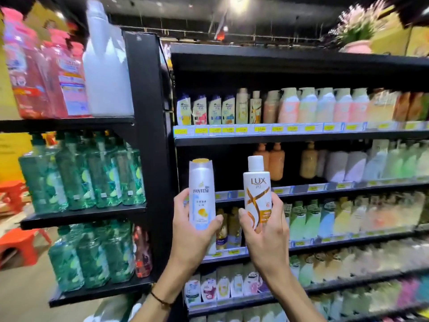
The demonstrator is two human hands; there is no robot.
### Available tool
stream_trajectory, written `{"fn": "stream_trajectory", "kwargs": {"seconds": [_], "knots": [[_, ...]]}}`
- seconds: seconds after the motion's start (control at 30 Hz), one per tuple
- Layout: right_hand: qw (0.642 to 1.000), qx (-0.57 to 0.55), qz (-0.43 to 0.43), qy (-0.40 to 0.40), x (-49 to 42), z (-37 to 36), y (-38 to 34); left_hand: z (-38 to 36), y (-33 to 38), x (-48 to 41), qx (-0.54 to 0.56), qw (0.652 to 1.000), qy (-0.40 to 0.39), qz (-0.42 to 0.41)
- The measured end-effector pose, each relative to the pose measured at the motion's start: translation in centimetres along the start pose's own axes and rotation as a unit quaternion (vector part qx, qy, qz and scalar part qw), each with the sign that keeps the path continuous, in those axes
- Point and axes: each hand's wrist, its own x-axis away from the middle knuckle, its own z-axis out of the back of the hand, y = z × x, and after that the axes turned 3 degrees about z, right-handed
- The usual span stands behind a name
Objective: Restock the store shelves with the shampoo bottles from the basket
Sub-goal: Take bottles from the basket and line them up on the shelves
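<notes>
- Left hand (189, 231), lower centre of the frame, wraps fingers and thumb around an upright Pantene bottle (201, 194).
- Right hand (267, 233), just beside it, grips an upright white Lux bottle (257, 194) the same way.
- Both bottles sit before the dark shelf unit (301, 138), at its partly bare second row.
- Green bottles (88, 173) fill the left of the frame.

Bare forearms (286, 288) — a thin dark cord bracelet (162, 299) rings the wrist of the left hand (190, 235).
</notes>
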Motion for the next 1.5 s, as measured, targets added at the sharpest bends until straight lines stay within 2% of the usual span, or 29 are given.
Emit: {"fn": "stream_trajectory", "kwargs": {"seconds": [0.3,0.6,0.8,0.93,1.2,1.37,1.5], "knots": [[0.996,-0.070,0.047,0.008,-13.1,3.4,9.5,-12.4,-2.1,-8.3,0.054,0.998,0.027,0.011],[0.990,-0.114,0.074,-0.035,-26.2,4.7,16.2,-23.0,-0.1,-19.4,0.057,0.997,0.040,0.021],[0.987,-0.133,0.089,-0.026,-30.3,2.9,16.8,-24.4,1.9,-26.1,0.018,0.999,0.012,0.026],[0.985,-0.145,0.091,-0.001,-31.5,1.6,16.5,-24.2,2.9,-30.6,-0.024,0.999,0.023,0.018],[0.985,-0.125,0.111,0.030,-33.7,0.6,15.5,-24.6,2.3,-36.8,-0.024,0.997,-0.001,0.076],[0.985,-0.113,0.121,0.046,-34.5,0.2,15.5,-24.7,0.0,-38.8,-0.085,0.993,0.008,0.081],[0.985,-0.110,0.128,0.045,-35.4,-0.1,15.2,-24.8,-1.8,-40.1,-0.174,0.981,0.005,0.091]]}}
